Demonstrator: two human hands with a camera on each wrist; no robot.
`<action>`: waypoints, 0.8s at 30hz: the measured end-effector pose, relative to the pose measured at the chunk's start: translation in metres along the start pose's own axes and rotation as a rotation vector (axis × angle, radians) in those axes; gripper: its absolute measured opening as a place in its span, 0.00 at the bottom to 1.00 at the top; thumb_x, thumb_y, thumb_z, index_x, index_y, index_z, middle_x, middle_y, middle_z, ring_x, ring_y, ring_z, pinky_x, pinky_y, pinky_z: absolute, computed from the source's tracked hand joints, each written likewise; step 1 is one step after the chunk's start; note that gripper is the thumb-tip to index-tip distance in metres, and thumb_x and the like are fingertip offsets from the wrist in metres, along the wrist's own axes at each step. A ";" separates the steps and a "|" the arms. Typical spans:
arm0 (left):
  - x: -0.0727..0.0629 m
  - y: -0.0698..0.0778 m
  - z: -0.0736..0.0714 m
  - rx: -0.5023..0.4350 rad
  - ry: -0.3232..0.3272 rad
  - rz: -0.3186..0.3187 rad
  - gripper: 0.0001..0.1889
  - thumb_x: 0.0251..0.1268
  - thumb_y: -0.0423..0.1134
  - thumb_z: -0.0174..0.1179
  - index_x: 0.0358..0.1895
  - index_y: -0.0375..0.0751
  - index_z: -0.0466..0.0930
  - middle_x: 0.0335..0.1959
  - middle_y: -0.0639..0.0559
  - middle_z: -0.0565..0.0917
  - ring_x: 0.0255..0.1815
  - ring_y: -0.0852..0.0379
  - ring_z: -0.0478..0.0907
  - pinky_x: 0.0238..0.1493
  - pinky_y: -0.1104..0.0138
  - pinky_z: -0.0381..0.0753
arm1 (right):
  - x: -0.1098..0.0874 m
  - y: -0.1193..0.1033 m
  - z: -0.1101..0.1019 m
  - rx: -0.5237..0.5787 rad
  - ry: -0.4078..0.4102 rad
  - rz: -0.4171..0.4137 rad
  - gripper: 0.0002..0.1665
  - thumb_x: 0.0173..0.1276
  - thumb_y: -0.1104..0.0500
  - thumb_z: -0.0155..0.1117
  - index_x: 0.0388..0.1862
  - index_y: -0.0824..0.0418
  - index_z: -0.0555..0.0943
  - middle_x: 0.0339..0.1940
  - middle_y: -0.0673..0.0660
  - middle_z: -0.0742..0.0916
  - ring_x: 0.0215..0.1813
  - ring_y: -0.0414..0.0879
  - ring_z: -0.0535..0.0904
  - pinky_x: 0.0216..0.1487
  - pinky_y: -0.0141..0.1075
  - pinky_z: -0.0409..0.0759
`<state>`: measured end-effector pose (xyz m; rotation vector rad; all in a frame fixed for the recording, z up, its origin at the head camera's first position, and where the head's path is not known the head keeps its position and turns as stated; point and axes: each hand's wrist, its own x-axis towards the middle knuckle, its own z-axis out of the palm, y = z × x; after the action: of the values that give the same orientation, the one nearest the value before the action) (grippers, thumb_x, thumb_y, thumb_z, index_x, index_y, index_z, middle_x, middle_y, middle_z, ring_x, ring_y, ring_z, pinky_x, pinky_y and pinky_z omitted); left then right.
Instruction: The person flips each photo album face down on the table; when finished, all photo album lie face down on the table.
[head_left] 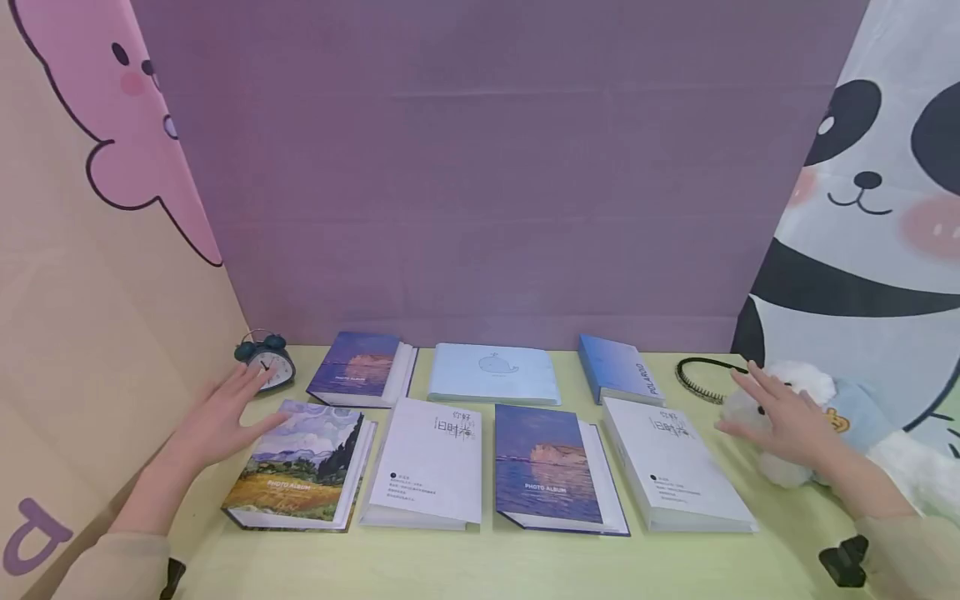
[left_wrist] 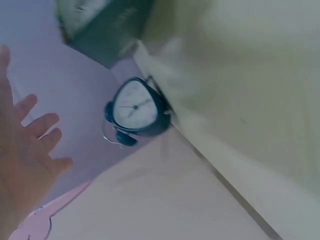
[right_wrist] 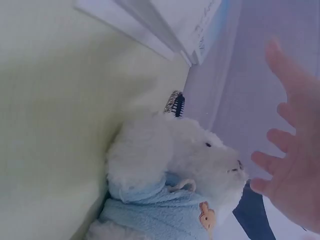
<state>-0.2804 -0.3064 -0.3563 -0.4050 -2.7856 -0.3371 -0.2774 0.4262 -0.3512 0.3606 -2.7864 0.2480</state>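
My left hand [head_left: 225,417] hovers at the left with fingers spread, holding nothing. It is nearest to a landscape-covered photo album [head_left: 300,467] and a dark alarm clock [head_left: 272,365], whose face also shows in the left wrist view. At the right, my right hand [head_left: 791,425] is likewise spread and holds nothing, overlapping a white plush toy [head_left: 802,383] in a blue shirt. In the right wrist view the plush toy [right_wrist: 200,150] lies apart from the fingers. Between the hands, the front row has two white albums [head_left: 427,462] [head_left: 678,467] and a sea-cliff photo album [head_left: 551,471].
Behind stand another sea-cliff photo album [head_left: 356,367], a pale blue whale album [head_left: 495,372] and a blue Polaroid album [head_left: 618,369]. A black toothed headband [head_left: 697,387] lies beside the plush toy. A purple cloth [head_left: 487,167] rises along the table's back edge.
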 end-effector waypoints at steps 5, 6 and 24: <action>0.014 0.018 -0.009 -0.088 0.003 -0.003 0.38 0.63 0.58 0.56 0.67 0.32 0.64 0.67 0.29 0.63 0.67 0.30 0.58 0.63 0.37 0.59 | 0.011 -0.005 -0.007 0.113 0.008 -0.031 0.45 0.61 0.46 0.66 0.69 0.68 0.61 0.67 0.78 0.64 0.62 0.78 0.61 0.52 0.69 0.63; 0.017 0.024 -0.010 -0.101 0.006 0.001 0.36 0.64 0.56 0.56 0.66 0.32 0.64 0.66 0.29 0.65 0.66 0.30 0.60 0.61 0.37 0.62 | 0.013 -0.006 -0.008 0.117 0.015 -0.036 0.43 0.60 0.47 0.67 0.67 0.69 0.64 0.65 0.78 0.67 0.61 0.77 0.62 0.52 0.68 0.63; 0.095 0.104 0.024 -0.355 0.014 0.125 0.25 0.68 0.47 0.55 0.64 0.38 0.70 0.61 0.40 0.75 0.56 0.41 0.76 0.56 0.50 0.76 | 0.047 -0.036 0.010 0.140 0.110 -0.094 0.29 0.62 0.49 0.65 0.55 0.69 0.77 0.53 0.71 0.81 0.57 0.68 0.72 0.53 0.60 0.70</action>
<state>-0.3410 -0.1798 -0.3281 -0.6504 -2.6687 -0.8037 -0.3139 0.3798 -0.3401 0.4953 -2.6430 0.4286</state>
